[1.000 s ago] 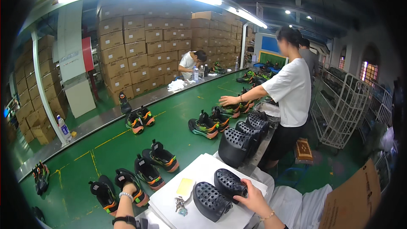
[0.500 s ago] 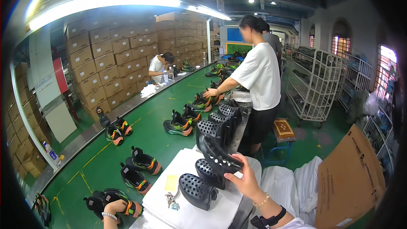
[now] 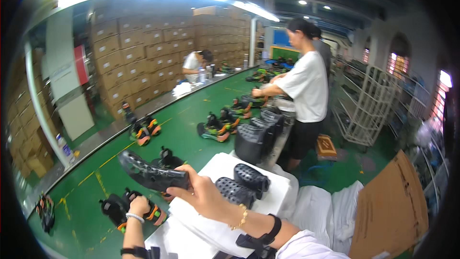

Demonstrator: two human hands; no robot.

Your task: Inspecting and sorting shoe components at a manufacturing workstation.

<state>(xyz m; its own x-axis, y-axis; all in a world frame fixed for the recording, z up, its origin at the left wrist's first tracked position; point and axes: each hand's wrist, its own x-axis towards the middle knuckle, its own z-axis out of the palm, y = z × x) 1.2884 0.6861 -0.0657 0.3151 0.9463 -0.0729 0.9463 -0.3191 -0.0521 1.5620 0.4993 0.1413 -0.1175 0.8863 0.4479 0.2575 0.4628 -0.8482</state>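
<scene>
My right hand [image 3: 203, 193] grips a black perforated clog [image 3: 152, 170] by one end and holds it up over the left part of the bench. Lower down, my left hand [image 3: 139, 205] is closed at the collar of a black sneaker [image 3: 155, 215] with orange and green trim; its fingertips are partly hidden. The matching sneaker [image 3: 114, 211] touches it on the left. Behind the raised clog, another black sneaker [image 3: 167, 157] is partly covered. Two black clogs, a far one [image 3: 251, 177] and a near one [image 3: 231, 189], rest on a white sheet stack [image 3: 218, 164].
Several black clogs [image 3: 256, 139] line the right edge of the green bench [image 3: 179, 120]. Sneaker pairs [image 3: 214, 132] stand farther along it. A co-worker [image 3: 306, 86] stands at its right side, another person [image 3: 194, 64] beyond its left. A cardboard box [image 3: 393, 208] and white sacks [image 3: 316, 211] are at right.
My right hand has carried the clog leftward from above the white stack to over the bench. My left hand stays at the sneaker. The whole view has shifted slightly.
</scene>
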